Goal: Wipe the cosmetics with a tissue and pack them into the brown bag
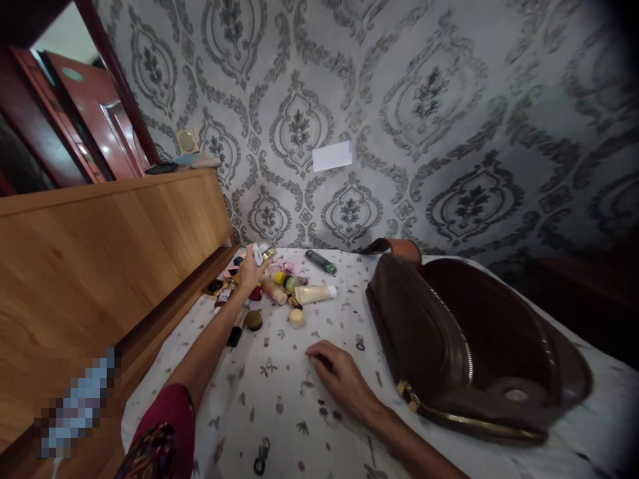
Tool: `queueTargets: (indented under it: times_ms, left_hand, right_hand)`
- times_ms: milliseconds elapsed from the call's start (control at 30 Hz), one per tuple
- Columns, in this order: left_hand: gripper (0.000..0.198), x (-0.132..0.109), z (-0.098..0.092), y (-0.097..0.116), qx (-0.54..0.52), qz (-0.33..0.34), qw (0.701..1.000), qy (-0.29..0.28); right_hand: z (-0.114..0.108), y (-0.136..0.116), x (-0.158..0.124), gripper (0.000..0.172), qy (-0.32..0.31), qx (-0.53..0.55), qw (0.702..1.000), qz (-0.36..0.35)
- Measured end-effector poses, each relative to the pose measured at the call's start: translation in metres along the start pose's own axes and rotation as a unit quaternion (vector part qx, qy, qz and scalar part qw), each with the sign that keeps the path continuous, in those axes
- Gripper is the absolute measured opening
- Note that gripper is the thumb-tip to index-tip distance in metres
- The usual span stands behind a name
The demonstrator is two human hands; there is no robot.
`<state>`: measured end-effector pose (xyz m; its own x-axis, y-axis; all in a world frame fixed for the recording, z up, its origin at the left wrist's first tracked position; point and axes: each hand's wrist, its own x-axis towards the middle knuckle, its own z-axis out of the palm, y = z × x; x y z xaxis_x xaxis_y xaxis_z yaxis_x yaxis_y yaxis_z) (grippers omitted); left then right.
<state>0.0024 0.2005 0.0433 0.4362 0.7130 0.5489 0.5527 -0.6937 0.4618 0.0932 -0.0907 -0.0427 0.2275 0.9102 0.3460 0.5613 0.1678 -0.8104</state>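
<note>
My left hand [248, 271] reaches over a cluster of cosmetics at the far left of the patterned sheet. Its fingers are closed on a small white object [257, 255], whose kind I cannot make out. Just beyond it is a gold-coloured piece [269, 254]. Around that hand lie a cream tube with a white cap [315, 294], a beige bottle [274, 291], a yellow-and-green bottle [286, 280] and a dark round jar [253, 320]. Nearer to me, my right hand [344, 376] rests on the sheet, fingers loosely curled, nothing visible in them. A pale yellow round jar [296, 317] lies beyond it.
A large brown handbag [414, 319] lies unzipped on the right, its strap [404, 250] against the wall. A dark green bottle [321, 261] is near the wall. Along the left runs a wooden headboard-like panel [114, 233]. The printed sheet [279, 412] covers the surface.
</note>
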Motion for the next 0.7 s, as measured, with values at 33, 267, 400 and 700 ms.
queueTargets:
  times_ms: [33, 267, 400, 700]
  left_hand:
    - [0.057, -0.006, -0.004, 0.007, -0.024, 0.005, 1.000, 0.000]
    - [0.056, -0.101, -0.016, 0.071, -0.371, 0.027, 0.917, -0.146]
    - [0.070, -0.154, -0.012, 0.098, -0.511, -0.064, 0.811, -0.277]
    - [0.053, -0.183, -0.015, 0.088, -0.393, -0.151, 0.855, -0.302]
  right_hand:
    - [0.001, 0.001, 0.000, 0.022, 0.008, 0.008, 1.000, 0.009]
    - [0.007, 0.012, 0.003, 0.064, 0.118, 0.075, 0.990, 0.032]
    - [0.004, 0.009, 0.003, 0.079, 0.177, 0.052, 0.983, -0.001]
    - [-0.006, 0.006, -0.018, 0.063, 0.140, 0.023, 0.988, 0.059]
